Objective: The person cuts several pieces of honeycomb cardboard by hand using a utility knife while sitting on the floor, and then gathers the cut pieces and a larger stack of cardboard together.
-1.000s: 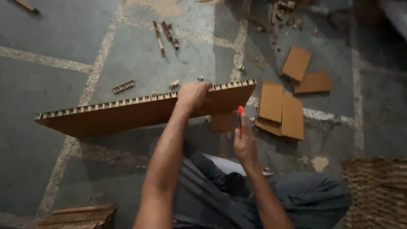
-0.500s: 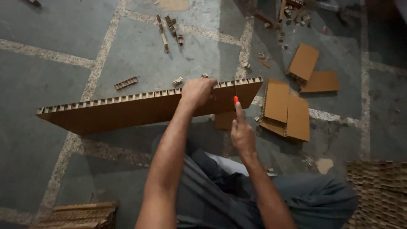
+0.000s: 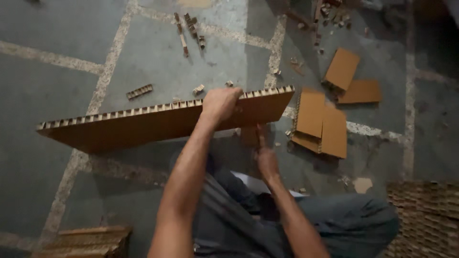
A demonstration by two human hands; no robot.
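Both hands meet the cardboard panel: left hand grips, right hand below.

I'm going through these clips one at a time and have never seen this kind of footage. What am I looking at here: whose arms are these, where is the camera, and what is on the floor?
There is no machine. A person wears a camera on the head, so the single view looks down along their own bare arms to the floor.

The left hand grips the top edge of a long brown honeycomb cardboard panel, held on edge above the floor. Its upper rim shows a row of open cells.

The right hand is just below the panel's right part, fingers pointing up at it. Whether it holds anything cannot be told in this picture.

On the grey tiled floor lie flat cardboard offcuts to the right, and small honeycomb scraps farther out. A stack of honeycomb board sits at the lower right, and another piece at the lower left. The person's grey trousers fill the bottom.
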